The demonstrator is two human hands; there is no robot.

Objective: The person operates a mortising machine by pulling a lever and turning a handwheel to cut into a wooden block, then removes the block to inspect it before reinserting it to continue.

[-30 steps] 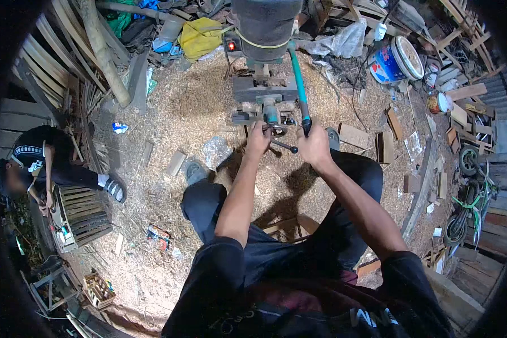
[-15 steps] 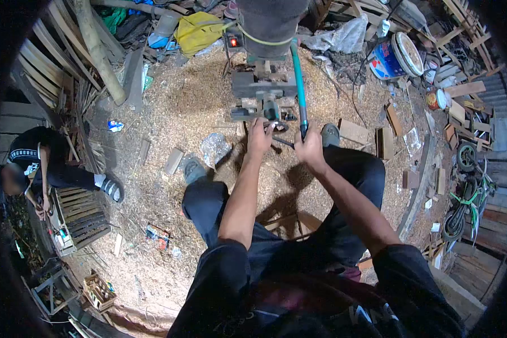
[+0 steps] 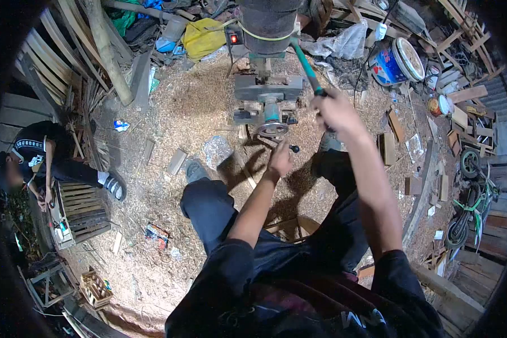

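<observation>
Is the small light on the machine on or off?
On. The light on the box at the left side of the machine glows bright red.

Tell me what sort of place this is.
Probably a rough woodworking workshop: sawdust lies all around, wooden slats are piled at the left, and the right hand grips the green lever of a standing machine.
</observation>
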